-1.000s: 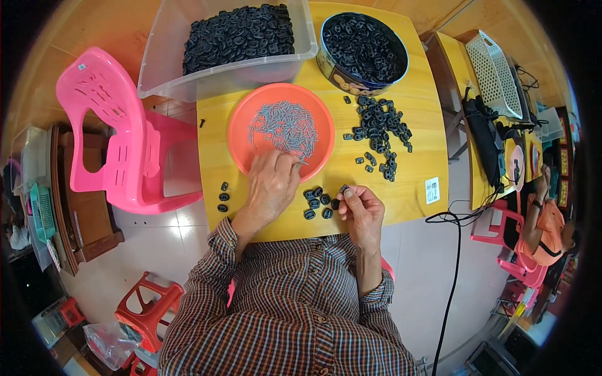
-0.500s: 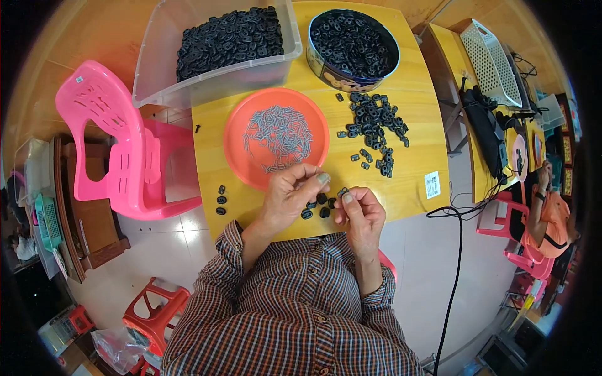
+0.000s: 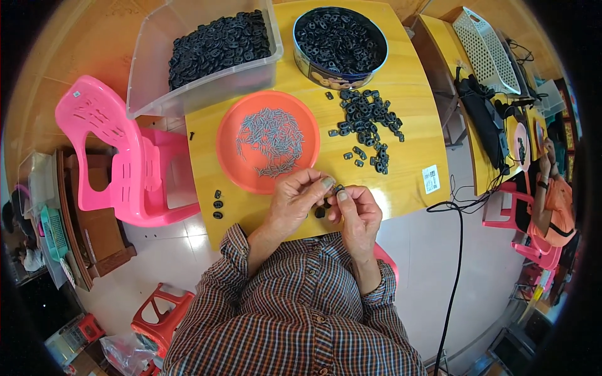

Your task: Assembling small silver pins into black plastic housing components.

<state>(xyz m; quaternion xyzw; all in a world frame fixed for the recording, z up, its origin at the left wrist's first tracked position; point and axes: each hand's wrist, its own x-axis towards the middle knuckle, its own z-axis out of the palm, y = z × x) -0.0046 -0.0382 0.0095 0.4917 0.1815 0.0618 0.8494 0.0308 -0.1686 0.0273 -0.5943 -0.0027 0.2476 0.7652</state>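
My left hand [image 3: 295, 199] is closed in a pinch at the table's near edge, thumb against fingertips; whatever it holds is too small to make out. Close beside it, my right hand [image 3: 357, 219] grips a small black plastic part [image 3: 339, 188] between thumb and fingers. The two hands' fingertips nearly meet at that part. Below them lie a few black pieces [image 3: 320, 212], partly hidden by the fingers. Just beyond my left hand sits an orange round plate [image 3: 229, 160] with many small grey metal pins or screws [image 3: 271, 139] spread in it.
Loose black parts [image 3: 364, 119] are heaped right of the plate. Behind stand a clear plastic bin [image 3: 207, 100] and a round tin [image 3: 332, 80], both holding black parts. A few parts [image 3: 217, 203] lie at left. A pink chair [image 3: 119, 156] and another person [image 3: 555, 207] flank the table.
My left hand has come in to the right, closing the gap to the black part in my right hand. The view has shifted slightly.
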